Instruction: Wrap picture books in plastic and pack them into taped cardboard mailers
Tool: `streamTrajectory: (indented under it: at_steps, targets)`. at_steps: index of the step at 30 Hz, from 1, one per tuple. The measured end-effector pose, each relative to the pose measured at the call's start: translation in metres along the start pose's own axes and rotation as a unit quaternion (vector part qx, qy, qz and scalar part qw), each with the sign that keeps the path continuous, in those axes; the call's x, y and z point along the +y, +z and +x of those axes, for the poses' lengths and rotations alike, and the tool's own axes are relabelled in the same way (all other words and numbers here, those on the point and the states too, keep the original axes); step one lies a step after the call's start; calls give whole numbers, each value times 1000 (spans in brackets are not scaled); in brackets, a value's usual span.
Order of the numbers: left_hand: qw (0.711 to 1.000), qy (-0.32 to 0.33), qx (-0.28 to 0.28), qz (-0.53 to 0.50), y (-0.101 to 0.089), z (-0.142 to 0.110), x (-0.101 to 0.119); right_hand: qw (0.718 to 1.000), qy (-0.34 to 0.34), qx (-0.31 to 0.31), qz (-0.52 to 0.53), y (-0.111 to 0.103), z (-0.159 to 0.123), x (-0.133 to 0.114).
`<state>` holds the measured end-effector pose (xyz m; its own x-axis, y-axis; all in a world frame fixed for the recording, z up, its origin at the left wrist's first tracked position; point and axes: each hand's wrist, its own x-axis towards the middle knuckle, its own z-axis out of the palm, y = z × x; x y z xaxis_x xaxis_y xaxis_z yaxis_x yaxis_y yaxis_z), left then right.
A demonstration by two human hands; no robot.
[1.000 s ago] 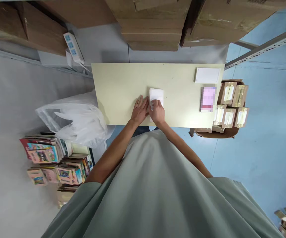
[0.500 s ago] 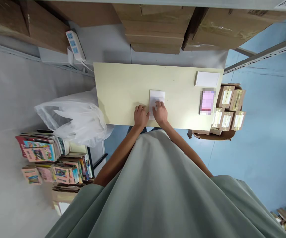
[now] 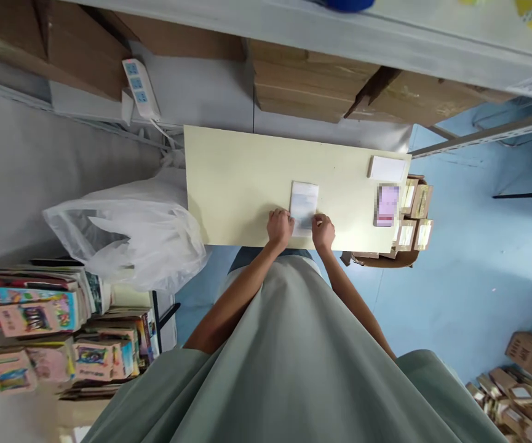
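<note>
A small white paper packet or pad [image 3: 304, 198] with a pale bluish patch lies flat near the front of the cream table [image 3: 238, 184]. My left hand [image 3: 280, 228] is closed at its lower left edge, thumb and fingers gathered there. At the lower right edge my right hand [image 3: 323, 232] pinches with curled fingers. Whether the packet is one piece or several sheets I cannot tell. To the right on the table lie a white pad or box [image 3: 387, 168] and a blurred pink-purple phone-like object [image 3: 388, 205].
Left of the table hangs a clear plastic bag [image 3: 131, 234], above stacked books [image 3: 39, 314]. A power strip [image 3: 141, 89] and cardboard boxes [image 3: 312, 80] stand behind, under a shelf edge [image 3: 247, 31]. An open carton [image 3: 404, 259] of small boxes stands at the right.
My right hand has moved off the packet's face to its right edge, and its fingers have curled. My left hand has come to the left edge. The view has tilted somewhat.
</note>
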<state>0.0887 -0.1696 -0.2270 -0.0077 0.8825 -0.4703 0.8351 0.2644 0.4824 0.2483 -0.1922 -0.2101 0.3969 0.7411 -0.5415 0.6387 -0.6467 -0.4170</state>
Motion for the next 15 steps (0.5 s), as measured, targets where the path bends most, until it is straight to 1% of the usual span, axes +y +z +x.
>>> streamTrajectory:
  at_steps: [4, 7, 9, 11, 15]
  targets:
    - [1000, 14, -18, -19, -10, 1, -11, 999, 23, 20, -14, 3, -1, -20]
    - [999, 9, -17, -40, -28, 6, -32, 999, 22, 27, -18, 17, -1, -48]
    - [999, -3, -5, -52, -44, 13, -54, 1000, 11, 24, -15, 33, -1, -73]
    - [998, -23, 17, -59, -64, 23, -81, 1000, -6, 14, -8, 55, -1, -102]
    - [993, -57, 82, -70, -114, 50, -144, 999, -46, -9, -1, 111, 1, -173]
